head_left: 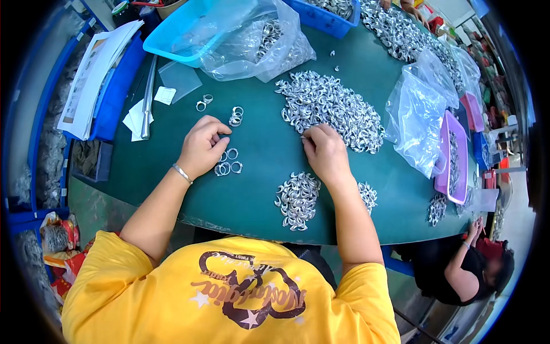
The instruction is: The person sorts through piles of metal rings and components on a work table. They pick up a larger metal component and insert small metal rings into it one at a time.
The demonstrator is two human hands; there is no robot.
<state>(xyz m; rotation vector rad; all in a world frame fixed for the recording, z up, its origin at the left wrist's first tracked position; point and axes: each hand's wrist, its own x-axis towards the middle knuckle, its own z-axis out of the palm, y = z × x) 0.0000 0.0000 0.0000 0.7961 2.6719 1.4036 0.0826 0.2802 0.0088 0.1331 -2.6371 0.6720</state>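
My left hand [203,147] rests on the green table with its fingers curled in. Whatever may be in them is hidden. Several silver rings [223,168] lie beside its thumb, and a small stack of rings [236,116] sits just beyond the fingertips. My right hand [327,153] is at the near edge of a large pile of small curved silver metal pieces [329,106]. Its thumb and forefinger are pinched together, with a tiny bit of something pale at the tips that is too small to name. Closer to me are two smaller piles, one of curved pieces [297,200] and another [368,196] partly behind my forearm.
A tapered metal rod [149,97] lies on white paper at the left. Beyond are a light-blue basket [172,43] and a clear plastic bag [240,51]. More bags [418,114] and a pink tray [446,163] stand at the right. Another person [464,266] sits at the lower right.
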